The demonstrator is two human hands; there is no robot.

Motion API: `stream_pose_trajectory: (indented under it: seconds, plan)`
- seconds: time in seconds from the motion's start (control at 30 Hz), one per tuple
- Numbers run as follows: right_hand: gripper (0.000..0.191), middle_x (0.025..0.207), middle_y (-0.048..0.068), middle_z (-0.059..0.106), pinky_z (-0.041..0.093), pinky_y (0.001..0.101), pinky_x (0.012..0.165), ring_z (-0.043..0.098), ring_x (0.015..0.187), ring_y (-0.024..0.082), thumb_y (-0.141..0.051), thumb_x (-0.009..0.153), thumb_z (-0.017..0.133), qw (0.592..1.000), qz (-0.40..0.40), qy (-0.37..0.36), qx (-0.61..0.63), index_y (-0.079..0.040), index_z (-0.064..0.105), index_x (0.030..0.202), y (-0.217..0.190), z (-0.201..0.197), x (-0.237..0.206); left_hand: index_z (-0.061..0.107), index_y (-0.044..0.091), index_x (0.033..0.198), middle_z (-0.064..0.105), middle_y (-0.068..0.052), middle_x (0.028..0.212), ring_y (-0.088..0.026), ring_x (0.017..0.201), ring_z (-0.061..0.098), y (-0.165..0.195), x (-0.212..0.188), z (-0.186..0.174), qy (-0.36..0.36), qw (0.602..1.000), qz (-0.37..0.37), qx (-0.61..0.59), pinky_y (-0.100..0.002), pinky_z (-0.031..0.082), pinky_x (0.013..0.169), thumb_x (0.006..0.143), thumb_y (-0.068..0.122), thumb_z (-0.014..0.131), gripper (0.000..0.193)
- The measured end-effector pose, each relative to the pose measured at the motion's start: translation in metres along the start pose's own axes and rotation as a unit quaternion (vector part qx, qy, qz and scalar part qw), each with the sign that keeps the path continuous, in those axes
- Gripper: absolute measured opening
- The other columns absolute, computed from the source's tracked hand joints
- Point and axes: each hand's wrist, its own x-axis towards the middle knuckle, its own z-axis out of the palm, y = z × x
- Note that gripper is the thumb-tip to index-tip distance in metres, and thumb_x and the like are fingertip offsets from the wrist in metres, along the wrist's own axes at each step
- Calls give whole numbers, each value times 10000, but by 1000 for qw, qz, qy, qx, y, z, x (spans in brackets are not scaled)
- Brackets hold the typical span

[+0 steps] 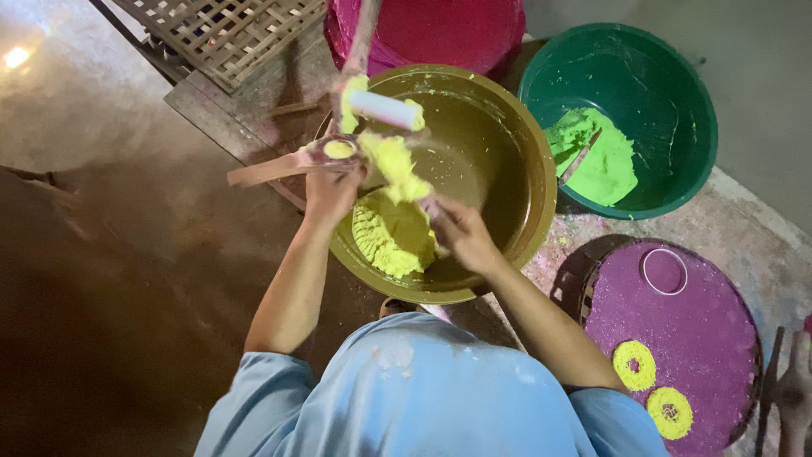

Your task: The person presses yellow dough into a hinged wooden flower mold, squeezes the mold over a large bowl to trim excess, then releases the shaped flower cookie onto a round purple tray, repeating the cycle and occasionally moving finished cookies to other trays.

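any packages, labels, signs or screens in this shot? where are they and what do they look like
No packages, labels, signs or screens in view; only unmarked containers.
Olive-brown basin: centre, round, holds yellow dough, under both hands.
Green basin: upper right, round, holds green dough.
Purple tray: lower right, round, bears two yellow rings.
Woven basket: top left, pale lattice.

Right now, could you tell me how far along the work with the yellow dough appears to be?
Done: two yellow rings lie on the purple tray. In hand: the left hand grips a wooden press clogged with yellow dough, while the right hand works at it over the olive bowl. Left: most of the tray is bare, and green dough sits in the green bowl.
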Motion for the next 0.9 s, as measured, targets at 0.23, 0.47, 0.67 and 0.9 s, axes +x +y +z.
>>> stream_pose_trajectory:
  seconds: [0.23, 0.47, 0.67, 0.9]
  plan:
    - [280, 724, -49, 501, 326, 226, 463, 400, 541, 41, -159, 1113, 518, 997, 24, -22, 74, -17, 644, 1318, 4, 8, -13, 715, 33, 1197, 686, -84, 1154, -184, 1029, 621, -29, 17, -24, -3, 958, -40, -284, -359, 507, 907, 887, 176, 720, 341]
    - [319, 1049, 57, 724, 522, 318, 685, 639, 808, 129, -143, 1079, 575, 971, -171, 38, -161, -65, 648, 1380, -72, -47, -1, 616, 21, 1258, 658, -84, 1059, -157, 857, 628, -16, -20, -99, -237, 859, 68, -448, -310, 532, 713, 796, 76, 738, 481]
    - [365, 1092, 145, 774, 577, 347, 829, 746, 977, 227, -104, 1018, 647, 891, -248, 5, -380, -98, 672, 1382, -161, -73, 26, 613, 16, 1246, 683, -95, 1011, -163, 814, 647, 0, -54, -101, -258, 872, 46, -413, -298, 541, 676, 710, 52, 743, 553]
    - [317, 1129, 155, 761, 584, 321, 855, 757, 993, 172, -89, 1039, 629, 927, -258, 3, -273, -71, 648, 1355, -126, -45, 41, 651, -5, 1239, 629, -57, 874, -118, 749, 576, 5, -56, -80, -230, 855, 72, -458, -227, 439, 630, 806, 127, 699, 456]
